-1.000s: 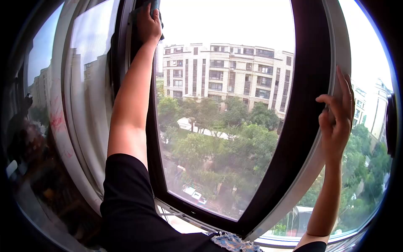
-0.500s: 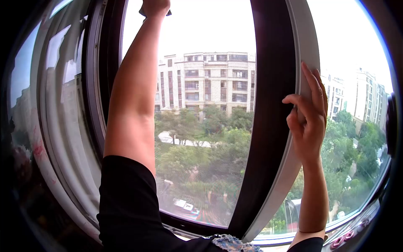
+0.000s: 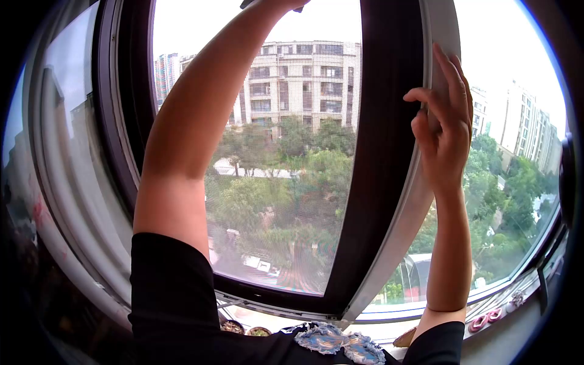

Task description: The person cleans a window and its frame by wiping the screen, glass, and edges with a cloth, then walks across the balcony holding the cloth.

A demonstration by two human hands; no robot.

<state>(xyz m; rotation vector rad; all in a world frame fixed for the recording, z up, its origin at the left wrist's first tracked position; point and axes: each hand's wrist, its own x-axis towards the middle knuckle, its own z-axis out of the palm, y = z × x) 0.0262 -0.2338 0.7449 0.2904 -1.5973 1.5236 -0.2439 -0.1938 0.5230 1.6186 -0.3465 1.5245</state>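
At the top edge of the head view, my left hand [image 3: 291,2] is mostly cut off, its fingers out of sight. Bits of a dark cloth [image 3: 246,3] show on both sides of it, high on the window screen [image 3: 286,207]. My right hand [image 3: 447,125] rests against the light window frame [image 3: 439,36], beside the dark sash [image 3: 389,134]. Its fingers are apart, with the index finger and thumb bent toward the sash, and nothing shows between them.
Left of the window hangs a pale curtain [image 3: 73,182]. Below the sash are small pots [image 3: 258,331] on the sill. Pink ring-shaped items [image 3: 479,323] lie at the lower right. Trees and buildings stand outside.
My left hand and the cloth have moved from the upper left side of the sash rightward across the top. The view has shifted; my right hand stays on the light frame.
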